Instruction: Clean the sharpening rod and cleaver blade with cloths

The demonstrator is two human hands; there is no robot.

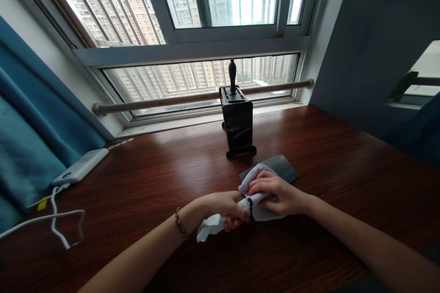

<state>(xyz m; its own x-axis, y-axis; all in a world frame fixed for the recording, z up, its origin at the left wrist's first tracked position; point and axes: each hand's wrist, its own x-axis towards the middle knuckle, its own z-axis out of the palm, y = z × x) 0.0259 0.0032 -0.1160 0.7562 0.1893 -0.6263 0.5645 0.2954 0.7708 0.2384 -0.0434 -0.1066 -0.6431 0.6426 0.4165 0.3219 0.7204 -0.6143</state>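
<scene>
Both hands meet over the dark wooden table point(323, 155) near its front. My left hand point(223, 208), a beaded bracelet on its wrist, is closed around one end of a crumpled white cloth point(210, 226). My right hand point(275, 192) is closed over the cloth's other end, which wraps something small and dark that I cannot make out. A flat dark grey sheet point(280, 167) lies on the table just behind my right hand, partly under the cloth.
A black knife block point(238, 121) with one dark handle sticking up stands behind the hands, near the window sill. A white power bank point(80, 167) with a white cable point(58, 224) lies at the left by a blue curtain point(30, 142).
</scene>
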